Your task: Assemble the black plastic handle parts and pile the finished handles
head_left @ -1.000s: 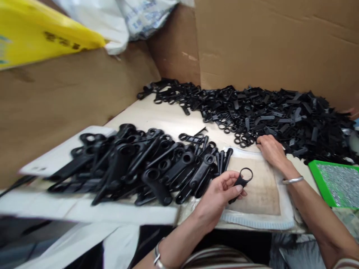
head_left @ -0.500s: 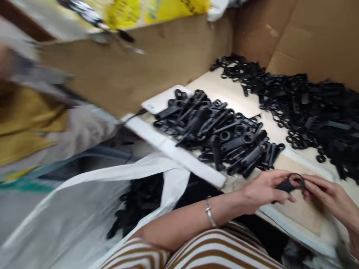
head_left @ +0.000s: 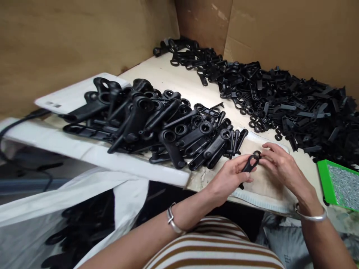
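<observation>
Head view: black handle (head_left: 249, 164) in my left hand (head_left: 231, 175), right hand (head_left: 286, 168) at its looped end

Nearest me is my brown-and-white striped clothing (head_left: 213, 248), with a white bag (head_left: 130, 203) of black pieces open to its left. My left thumb and fingers grip the handle, loop end up, above a worn mat (head_left: 267, 183) at the table's front edge. My right hand is half curled, its fingertips beside that loop and a small black ring (head_left: 257, 153); I cannot tell whether they pinch the ring. Left of the mat, a pile of handles (head_left: 157, 119) lies jumbled; to the right sits a green tray (head_left: 326, 183) of tiny silvery pieces. Beyond the mat are loose black rings (head_left: 259, 125), then a broad heap of black parts (head_left: 280, 104) lying against the cardboard wall (head_left: 294, 30).
</observation>
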`<move>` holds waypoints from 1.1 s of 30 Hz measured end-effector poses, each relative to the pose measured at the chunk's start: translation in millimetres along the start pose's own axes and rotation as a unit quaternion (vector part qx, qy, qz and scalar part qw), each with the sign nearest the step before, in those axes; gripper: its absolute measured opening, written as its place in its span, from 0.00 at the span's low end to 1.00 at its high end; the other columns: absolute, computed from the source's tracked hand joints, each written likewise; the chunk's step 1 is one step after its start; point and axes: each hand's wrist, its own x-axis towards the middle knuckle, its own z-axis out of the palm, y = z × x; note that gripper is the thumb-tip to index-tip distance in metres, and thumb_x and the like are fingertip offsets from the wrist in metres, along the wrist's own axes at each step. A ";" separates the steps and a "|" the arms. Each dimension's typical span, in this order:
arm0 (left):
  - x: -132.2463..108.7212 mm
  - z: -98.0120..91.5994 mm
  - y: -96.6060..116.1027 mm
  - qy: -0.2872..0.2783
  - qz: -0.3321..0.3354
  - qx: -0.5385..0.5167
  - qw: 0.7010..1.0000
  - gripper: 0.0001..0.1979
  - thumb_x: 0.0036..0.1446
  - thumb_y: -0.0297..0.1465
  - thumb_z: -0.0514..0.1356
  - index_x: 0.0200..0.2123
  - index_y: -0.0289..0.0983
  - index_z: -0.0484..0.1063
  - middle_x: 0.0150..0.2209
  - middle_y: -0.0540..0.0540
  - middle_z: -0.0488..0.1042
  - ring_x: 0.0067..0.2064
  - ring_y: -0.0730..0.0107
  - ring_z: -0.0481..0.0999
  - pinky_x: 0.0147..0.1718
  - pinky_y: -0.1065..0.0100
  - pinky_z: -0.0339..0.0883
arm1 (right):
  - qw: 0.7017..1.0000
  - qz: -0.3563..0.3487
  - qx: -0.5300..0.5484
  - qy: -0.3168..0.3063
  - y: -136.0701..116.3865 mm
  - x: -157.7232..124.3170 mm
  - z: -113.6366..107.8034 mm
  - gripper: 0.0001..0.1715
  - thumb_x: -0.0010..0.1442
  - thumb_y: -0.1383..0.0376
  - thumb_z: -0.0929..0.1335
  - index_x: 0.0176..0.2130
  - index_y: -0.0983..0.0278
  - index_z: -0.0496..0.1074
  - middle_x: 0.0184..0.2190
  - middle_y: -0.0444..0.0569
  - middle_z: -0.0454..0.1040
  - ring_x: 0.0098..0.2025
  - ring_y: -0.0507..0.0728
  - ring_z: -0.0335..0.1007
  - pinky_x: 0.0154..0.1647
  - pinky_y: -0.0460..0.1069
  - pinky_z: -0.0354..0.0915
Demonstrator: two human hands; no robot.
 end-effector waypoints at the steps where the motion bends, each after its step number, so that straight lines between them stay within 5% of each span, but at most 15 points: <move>1: -0.4 -0.4 0.2 0.001 0.003 0.002 1.000 0.26 0.43 0.21 0.63 0.48 0.40 0.76 0.52 0.42 0.75 0.55 0.55 0.71 0.41 0.67 0.67 | 1.000 0.005 0.002 -0.013 -0.7 3.0 -1.3 0.11 0.67 0.64 0.63 0.41 0.65 0.74 0.48 0.57 0.74 0.46 0.61 0.74 0.45 0.56 0.72; 4: -0.7 -2.5 0.5 0.009 0.007 0.000 1.000 0.25 0.42 0.21 0.63 0.47 0.39 0.77 0.51 0.42 0.75 0.55 0.56 0.71 0.41 0.67 0.67 | 0.999 0.014 0.008 -0.041 -3.2 7.2 -1.7 0.09 0.66 0.66 0.64 0.44 0.65 0.72 0.42 0.54 0.77 0.43 0.61 0.75 0.44 0.55 0.72; 8: 0.6 -4.2 -0.6 0.022 0.008 -0.007 1.000 0.24 0.41 0.20 0.63 0.46 0.39 0.78 0.48 0.44 0.76 0.52 0.59 0.72 0.43 0.66 0.66 | 0.999 0.018 -0.019 -0.031 -6.7 8.1 -0.9 0.19 0.66 0.64 0.65 0.56 0.63 0.67 0.49 0.56 0.75 0.49 0.63 0.73 0.47 0.57 0.71; 13: 1.6 -3.2 -2.0 0.022 0.010 -0.016 1.000 0.23 0.42 0.20 0.63 0.45 0.39 0.78 0.47 0.45 0.77 0.50 0.62 0.73 0.44 0.66 0.66 | 0.998 -0.026 0.005 -0.064 -6.9 14.2 -4.8 0.14 0.69 0.65 0.61 0.48 0.59 0.74 0.48 0.54 0.75 0.47 0.61 0.73 0.44 0.55 0.71; 20: 2.8 -7.4 -3.7 0.021 0.027 -0.009 0.999 0.23 0.44 0.19 0.63 0.47 0.38 0.76 0.49 0.44 0.77 0.54 0.60 0.72 0.48 0.65 0.65 | 0.971 0.033 0.196 0.130 -15.3 -3.4 -0.8 0.11 0.63 0.64 0.69 0.47 0.62 0.75 0.42 0.50 0.77 0.33 0.53 0.75 0.34 0.49 0.73; 23: 3.9 -5.3 -3.5 -0.019 0.044 0.002 0.999 0.24 0.46 0.19 0.61 0.48 0.38 0.76 0.49 0.44 0.77 0.54 0.61 0.73 0.48 0.66 0.65 | 0.961 0.012 0.206 0.185 -31.1 -10.2 10.2 0.11 0.63 0.66 0.69 0.46 0.62 0.75 0.43 0.51 0.76 0.37 0.54 0.75 0.37 0.49 0.74; 33: 0.1 -5.8 -11.1 -0.031 0.109 0.124 0.986 0.23 0.52 0.20 0.58 0.52 0.36 0.72 0.48 0.44 0.77 0.51 0.62 0.74 0.50 0.64 0.68 | 0.966 -0.024 0.133 0.221 -44.3 -10.7 25.5 0.12 0.64 0.70 0.67 0.48 0.64 0.73 0.41 0.54 0.76 0.41 0.55 0.75 0.42 0.50 0.75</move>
